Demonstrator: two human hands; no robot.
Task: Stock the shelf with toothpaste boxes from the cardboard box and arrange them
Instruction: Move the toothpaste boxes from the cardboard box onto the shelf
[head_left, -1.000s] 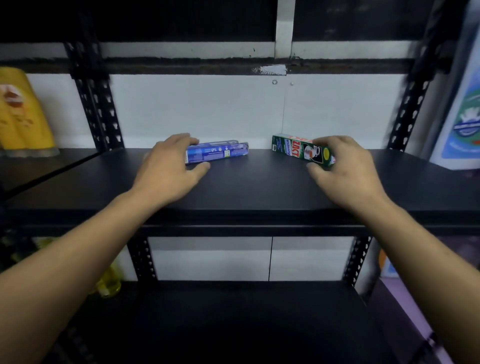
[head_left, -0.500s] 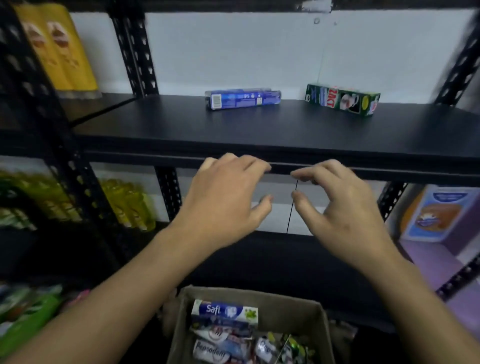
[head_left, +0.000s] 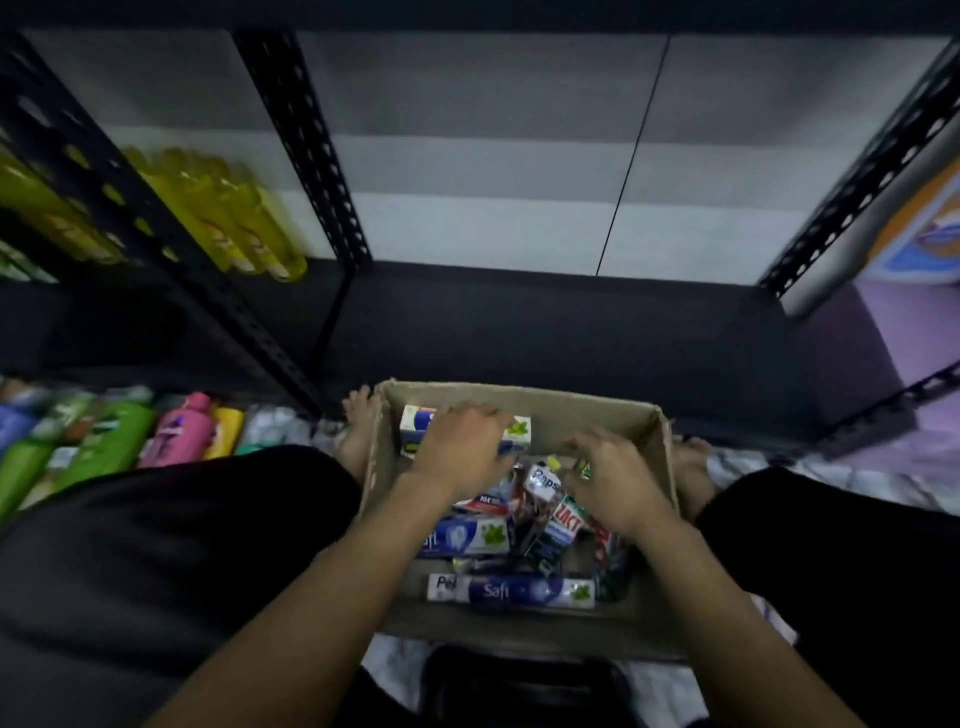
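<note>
- Head view: both hands were down in the cardboard box (head_left: 519, 397); the left hand (head_left: 462, 447) lay over a white toothpaste box (head_left: 517, 434), grip unclear.
- The right hand (head_left: 613, 480) hovered spread above the loose jumble of toothpaste boxes (head_left: 511, 590).
- Risk: grabbing from that tangle could drag neighbouring boxes out or crush one.

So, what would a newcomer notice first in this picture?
First, the open cardboard box at the centre, full of jumbled toothpaste boxes, with the left hand and the right hand reaching into it. Then the yellow bottles at the upper left, on the neighbouring shelf.
</note>
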